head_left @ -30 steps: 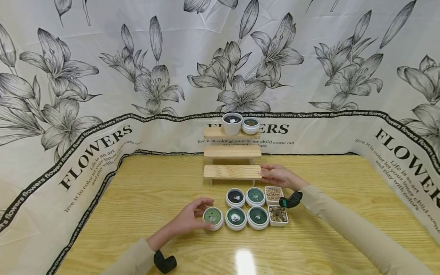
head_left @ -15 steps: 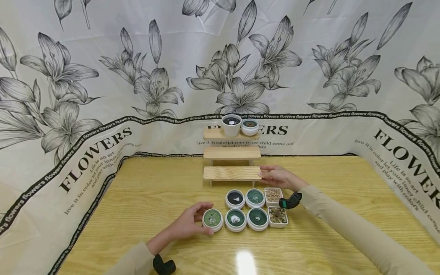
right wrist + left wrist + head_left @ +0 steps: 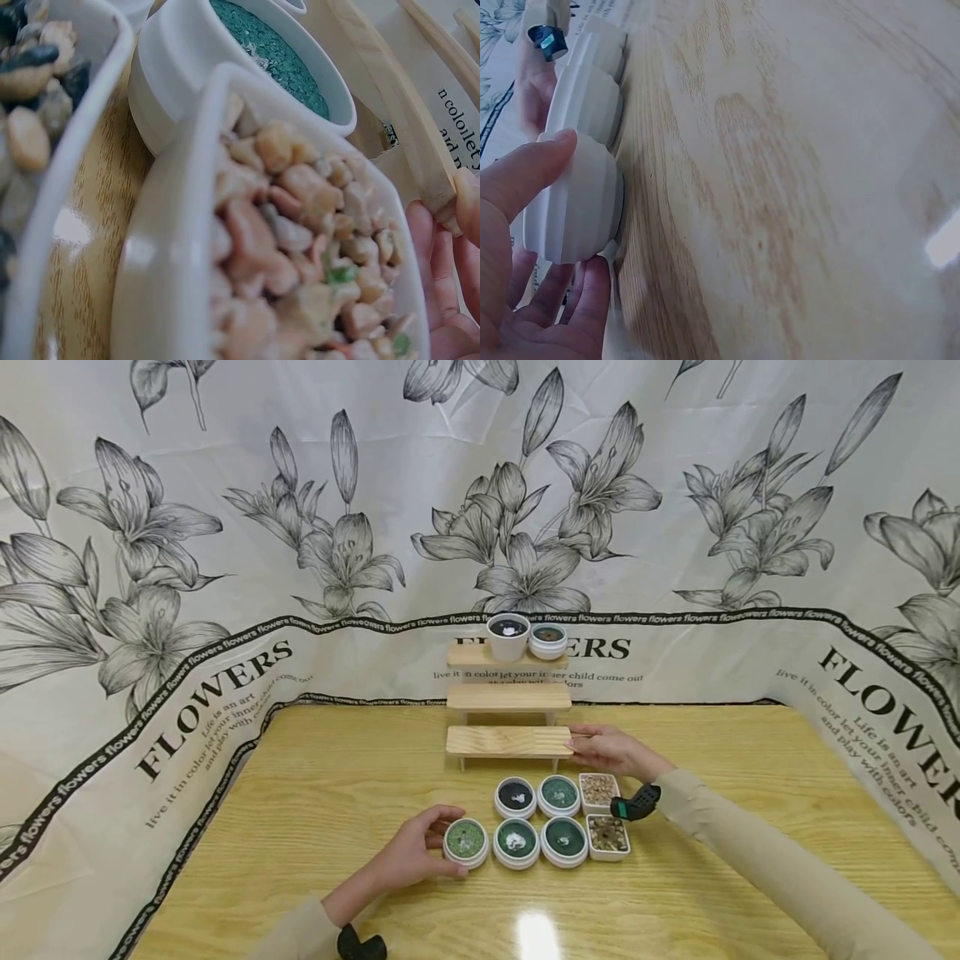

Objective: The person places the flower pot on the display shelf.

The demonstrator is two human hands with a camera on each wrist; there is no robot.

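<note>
My left hand (image 3: 411, 853) holds a low, round white pot (image 3: 466, 843) filled with speckled green material, at the left end of the front row. In the left wrist view, the thumb lies on one side of the ribbed pot (image 3: 577, 210) and the fingers curl round the other. My right hand (image 3: 613, 751) pinches the right end of the lowest shelf (image 3: 508, 741) of a three-tier wooden stand. Thumb and fingers meet that shelf end (image 3: 409, 124) in the right wrist view too.
Several round pots, one a dark-filled pot (image 3: 515, 797), stand beside the held one. Two square pots of pebbles (image 3: 607, 835) flank them, under my right wrist. A tall white cup (image 3: 508, 639) and a small pot (image 3: 548, 642) occupy the top shelf. Flowered cloth (image 3: 360, 660) hangs behind the table.
The head view has shifted slightly, so everything sits a little lower in it. Both hands keep their holds, on the green-filled pot and the shelf end.
</note>
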